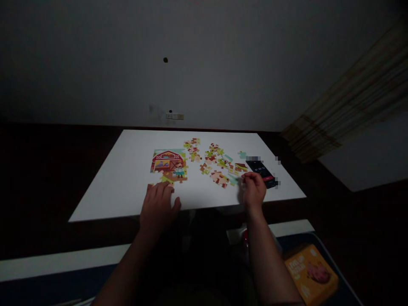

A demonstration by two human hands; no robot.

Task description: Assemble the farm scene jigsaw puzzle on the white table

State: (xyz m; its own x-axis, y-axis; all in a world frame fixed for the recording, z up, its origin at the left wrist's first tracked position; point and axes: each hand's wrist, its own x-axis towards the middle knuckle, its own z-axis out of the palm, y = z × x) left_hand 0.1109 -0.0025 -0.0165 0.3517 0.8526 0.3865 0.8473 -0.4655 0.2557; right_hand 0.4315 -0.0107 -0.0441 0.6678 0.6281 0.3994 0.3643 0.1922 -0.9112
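**Dim room, white table (111, 178): your left hand (159, 202) at the puzzle (168, 161), your right hand (254, 191) by the phone (259, 168)**

The puzzle lies just beyond your left hand, partly joined: you can see a red barn and a figure in a hat and blue-green clothes. Your left hand is palm down with the fingers a little spread and the thumb out to the side. Its fingertips cover part of the puzzle's near edge, where bits of brown and green show around them; you have nothing gripped there.

Your right hand is half curled, thumb and fingers drawn close together near the table's near edge. Whether a piece is pinched between them, I cannot tell.

The loose pieces (218, 178) are spread between your two hands and farther out, some overlapping, in green, brown, cream and pale blue. A lone blue-green piece (242, 154) lies beyond your right hand, apart from the others.

The phone is just beside your right hand, to its right and slightly beyond, its dark screen showing digits and a red button.

Behind and to the right of your right hand, past the forearm, an orange box (312, 272) rests on a blue surface (295, 241). Far beyond both hands stands a grey wall (95, 63) with a socket (174, 116); a striped curtain (344, 93) hangs well to their right.
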